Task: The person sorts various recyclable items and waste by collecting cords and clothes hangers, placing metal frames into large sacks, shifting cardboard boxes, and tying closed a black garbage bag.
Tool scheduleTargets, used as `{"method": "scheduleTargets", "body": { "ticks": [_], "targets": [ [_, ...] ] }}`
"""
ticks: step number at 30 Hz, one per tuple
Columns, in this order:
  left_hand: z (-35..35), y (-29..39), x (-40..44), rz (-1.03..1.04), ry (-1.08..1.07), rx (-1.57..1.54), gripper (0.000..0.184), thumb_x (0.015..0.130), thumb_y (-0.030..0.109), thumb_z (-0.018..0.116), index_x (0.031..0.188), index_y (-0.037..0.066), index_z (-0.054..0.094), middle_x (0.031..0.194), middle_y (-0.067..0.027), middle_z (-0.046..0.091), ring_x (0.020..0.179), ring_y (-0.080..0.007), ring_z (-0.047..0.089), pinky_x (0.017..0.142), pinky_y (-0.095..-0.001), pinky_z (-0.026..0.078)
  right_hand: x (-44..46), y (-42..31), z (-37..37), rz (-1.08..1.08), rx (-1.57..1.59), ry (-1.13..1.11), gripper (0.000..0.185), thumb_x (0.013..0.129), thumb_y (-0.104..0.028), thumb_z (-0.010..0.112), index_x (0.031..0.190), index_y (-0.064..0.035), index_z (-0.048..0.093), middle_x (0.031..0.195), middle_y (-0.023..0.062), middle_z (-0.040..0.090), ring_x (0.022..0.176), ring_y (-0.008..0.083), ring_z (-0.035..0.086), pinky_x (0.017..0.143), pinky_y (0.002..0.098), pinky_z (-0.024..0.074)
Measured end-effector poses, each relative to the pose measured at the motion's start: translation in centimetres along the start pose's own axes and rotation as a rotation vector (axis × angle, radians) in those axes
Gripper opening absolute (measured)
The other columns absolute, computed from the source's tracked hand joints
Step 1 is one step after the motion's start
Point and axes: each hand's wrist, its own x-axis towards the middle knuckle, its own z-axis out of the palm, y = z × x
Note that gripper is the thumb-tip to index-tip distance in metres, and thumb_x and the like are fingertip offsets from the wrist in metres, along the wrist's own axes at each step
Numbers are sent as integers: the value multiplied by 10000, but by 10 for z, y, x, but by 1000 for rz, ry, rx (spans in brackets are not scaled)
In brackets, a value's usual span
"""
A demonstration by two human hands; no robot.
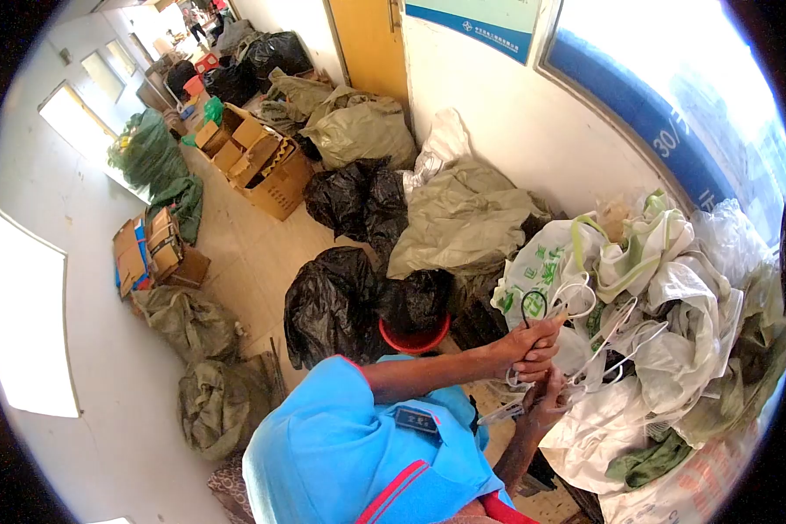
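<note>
My left hand (533, 349) is closed in a fist. A thin black loop (534, 305) and white cord loops (578, 300) stick out above its fingers. Just below it, my right hand (546, 402) is closed too, with its fingers close to the left one. Clear plastic (503, 412) and white cords show around my right hand; exactly what its fingers pinch is hidden. Both hands are beside a heap of white and clear plastic bags (672, 306). One white bag with green print (537, 271) lies at the near side of that heap.
Black plastic bags (332, 301) and a red basin (415, 339) stand near my arm. Large grey-green sacks (458, 218) line the wall. An open cardboard box (275, 188), flattened cardboard (148, 249) and more sacks (188, 323) lie along the corridor. A person (192, 22) is far off.
</note>
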Motion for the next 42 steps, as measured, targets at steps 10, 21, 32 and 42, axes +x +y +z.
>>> {"method": "scheduleTargets", "body": {
  "ticks": [10,21,32,42],
  "targets": [
    [-8,20,-43,-304,-172,707,538,922,386,434,478,86,383,405,-9,380,289,-98,347,273,-239,275,17,-33,-24,-170,81,-72,345,891,-273,495,1080,4,577,693,12,571,370,25,318,324,189,189],
    [-8,13,-48,-410,-403,804,503,926,350,442,513,63,423,424,-18,426,313,-88,398,280,-239,302,14,-23,-28,-91,-118,-115,406,871,-322,521,1007,54,593,745,121,634,497,87,509,406,187,360],
    [1,5,-37,-34,-207,767,495,931,396,413,579,62,512,473,11,454,356,-48,380,322,-214,286,0,-32,-24,-150,-62,-203,269,808,-220,615,924,22,615,680,66,619,396,60,403,359,193,290],
    [-15,-26,-14,301,259,757,401,923,441,403,901,83,584,612,30,512,533,-48,432,536,-196,384,-3,3,-4,-221,41,-136,179,815,-79,611,953,34,609,671,62,608,372,28,377,324,175,255]
  ]
}}
